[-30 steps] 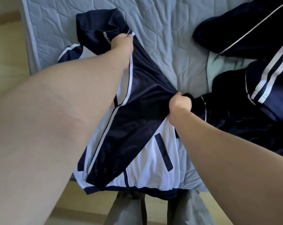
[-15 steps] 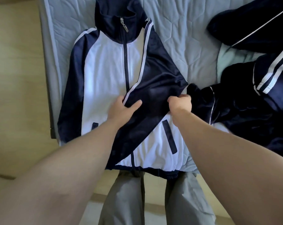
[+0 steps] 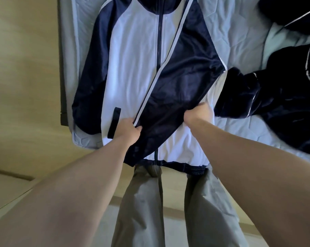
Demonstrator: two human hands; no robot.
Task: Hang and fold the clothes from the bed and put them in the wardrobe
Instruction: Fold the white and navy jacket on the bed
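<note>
Both hands are gripping the jacket's [image 3: 133, 68] folded navy sleeve [image 3: 182, 77]: left hand [image 3: 127, 130] pinching its piped edge, right hand [image 3: 199, 113] clutching fabric, fingers curled.

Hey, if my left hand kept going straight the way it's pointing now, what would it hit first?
The folded sleeve of the jacket. Your left hand pinches its white-piped edge and points forward and to your right across that navy fabric, with nothing else visibly in between.

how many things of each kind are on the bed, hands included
jacket: 1
heap of dark clothes: 1, pieces in it cannot be told
hands gripping the jacket: 2, left hand and right hand
total: 4
</note>
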